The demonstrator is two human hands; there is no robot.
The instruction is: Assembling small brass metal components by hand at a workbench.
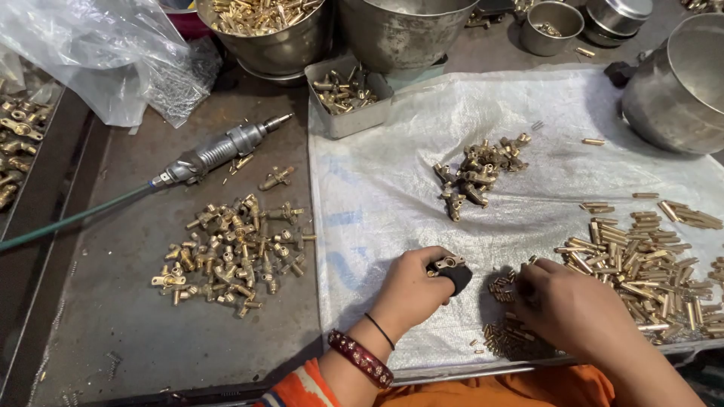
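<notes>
Left hand: fingers clamped on a black holder with a brass fitting on top, over the white sheet.
Right hand: fingers curled down onto small brass pins; I cannot tell if they grip one.
Worktop: fitting pile, air tool.

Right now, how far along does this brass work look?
Looks done, I would guess: a heap of fittings on the bench. In hand: the left hand grips a fitting in a black holder; the right hand picks pins. Left: a small cluster and many pins.
</notes>
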